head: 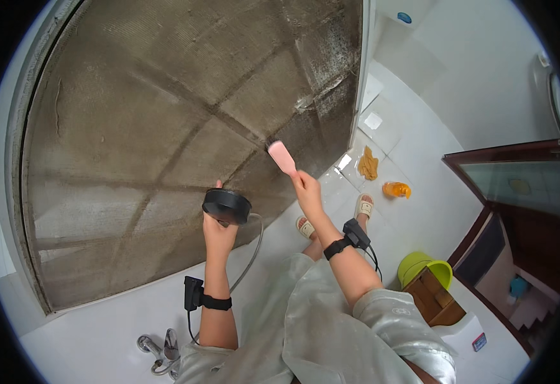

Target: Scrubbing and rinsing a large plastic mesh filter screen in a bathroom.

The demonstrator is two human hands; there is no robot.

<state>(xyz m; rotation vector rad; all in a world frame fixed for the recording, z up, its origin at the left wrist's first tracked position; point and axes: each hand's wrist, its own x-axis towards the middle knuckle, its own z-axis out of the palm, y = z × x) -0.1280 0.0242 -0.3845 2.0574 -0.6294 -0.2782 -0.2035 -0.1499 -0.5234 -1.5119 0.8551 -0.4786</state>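
My left hand [220,235] is wrapped around a black round shower head [226,207], which has a grey hose [258,247] running down from it. In my right hand [307,192] is the handle of a pink brush [281,156]. Its dark bristles appear to touch a large, dirty brown panel [112,139] in a pale frame. The panel looks like mesh, and dark grid lines and a torn-looking whitish patch [325,93] show on it. The shower head is in front of the panel's lower part, left of the brush. Whether water is flowing cannot be seen.
A tan cloth [368,164] and an orange bottle [396,190] are on the wet tiled floor near my sandals. To the right are a green bucket [412,266], a brown wooden box [433,300] and an open door [505,177]. A metal faucet [157,355] is at lower left.
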